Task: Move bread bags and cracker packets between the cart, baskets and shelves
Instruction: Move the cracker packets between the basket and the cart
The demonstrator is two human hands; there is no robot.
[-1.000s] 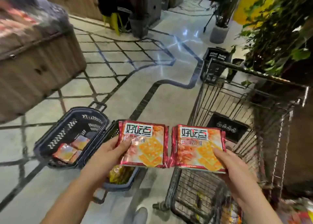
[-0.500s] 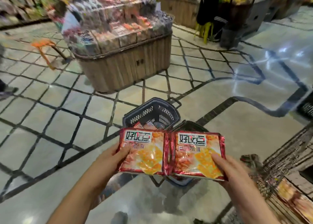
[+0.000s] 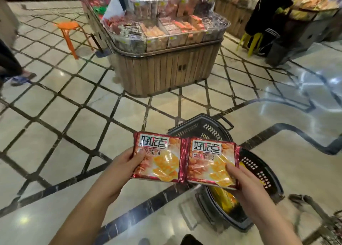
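Note:
Two red cracker packets are held side by side in front of me. My left hand (image 3: 124, 168) grips the left cracker packet (image 3: 159, 157) by its left edge, thumb on top. My right hand (image 3: 246, 187) grips the right cracker packet (image 3: 211, 163) at its lower right corner. Below and behind the packets two dark plastic baskets stand on the floor: the far basket (image 3: 205, 129) and the near basket (image 3: 259, 172), which holds yellow packets. A corner of the wire cart (image 3: 331, 226) shows at the lower right.
A wooden display island (image 3: 166, 72) stacked with wrapped snacks stands ahead. An orange stool (image 3: 71, 32) is to its left and a yellow stool (image 3: 253, 41) with a seated person in black to its right. Someone's feet are at the far left edge.
My view has swung left, away from the cart toward the display island. Both hands keep the same hold on the two packets, now above the baskets.

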